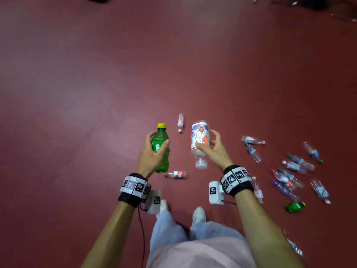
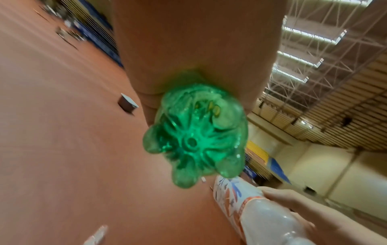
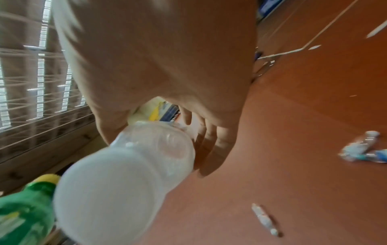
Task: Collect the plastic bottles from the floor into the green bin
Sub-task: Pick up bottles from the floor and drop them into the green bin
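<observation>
Head view: left hand (image 1: 152, 153) wrapped round green bottle (image 1: 161, 149), yellow cap pointing to 12 o'clock, label writing too blurred to read. Right hand (image 1: 214, 149) clasping white bottle (image 1: 200, 140), cap pointing to 6 o'clock, picture label with large characters, unreadable. Loose clear bottles (image 1: 293, 171) scattered over red floor (image 1: 96, 84) at 3 o'clock; green bin out of shot.

Surface: a dark red floor (image 1: 96, 93) is carrying everything.
Ahead: one small clear bottle (image 1: 180, 122) is lying alone on it.
Near the feet: a red-labelled bottle (image 1: 175, 174) is lying on its side.
Right: a scatter of clear bottles (image 1: 289, 171) is lying close together, some touching.
Right, nearer: a green bottle (image 1: 294, 206) is lying beside that scatter.
</observation>
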